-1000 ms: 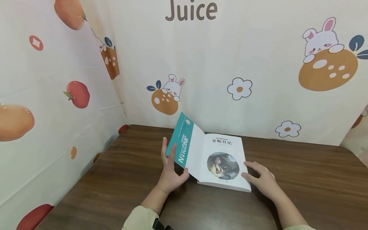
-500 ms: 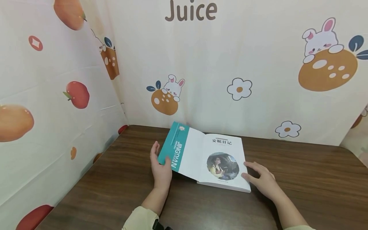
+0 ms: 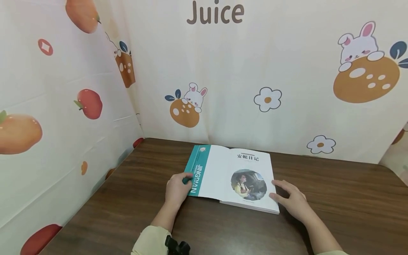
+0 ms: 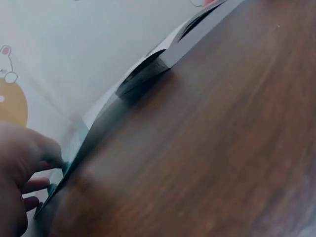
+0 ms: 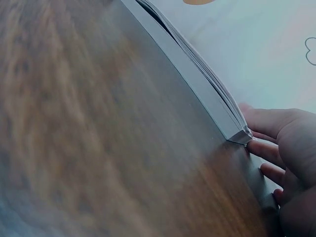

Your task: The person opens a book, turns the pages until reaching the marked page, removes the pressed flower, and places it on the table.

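An open paperback book (image 3: 251, 180) lies on the table, its title page showing a round picture and dark lettering. Its front cover (image 3: 210, 177) is folded out to the left, with a teal flap (image 3: 198, 163) along the outer side. My left hand (image 3: 176, 187) touches the flap's lower left part with bent fingers; in the left wrist view the fingertips (image 4: 34, 185) lie at the cover's edge. My right hand (image 3: 293, 200) rests against the right edge of the book, thumb and fingers relaxed beside the lower corner, as the right wrist view shows too.
A dark wooden table (image 3: 127, 212) bears the book. Behind it hangs a white cloth backdrop (image 3: 232, 71) with printed fruit, rabbits and flowers. Another patterned cloth (image 3: 63, 141) covers the left side. A black device (image 3: 177, 245) sits at the left wrist.
My left hand has brought the cover down from upright-leaning to nearly flat on the left, and its fingers have gone from stretched to bent on the flap. My right hand stays in place.
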